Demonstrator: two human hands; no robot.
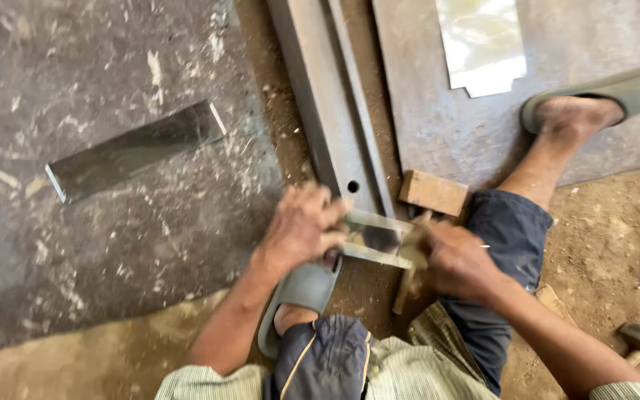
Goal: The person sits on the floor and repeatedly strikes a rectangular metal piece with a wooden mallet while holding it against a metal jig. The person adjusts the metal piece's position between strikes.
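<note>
Knee [325, 355] low; left hand [304, 226] and right hand [457, 259] both clamp the glass strip [378, 238]. Risk: bare fingers on its edges, a slip cuts.

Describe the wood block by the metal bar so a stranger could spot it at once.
Follow the long grey metal bar down to its lower end. Just right of it, above the right hand, lies the wood block. It is the only small, tan, squared piece there.

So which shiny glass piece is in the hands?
The small strip, gripped by the left hand and right hand. The long dark strip and pale sheet lie untouched.
</note>
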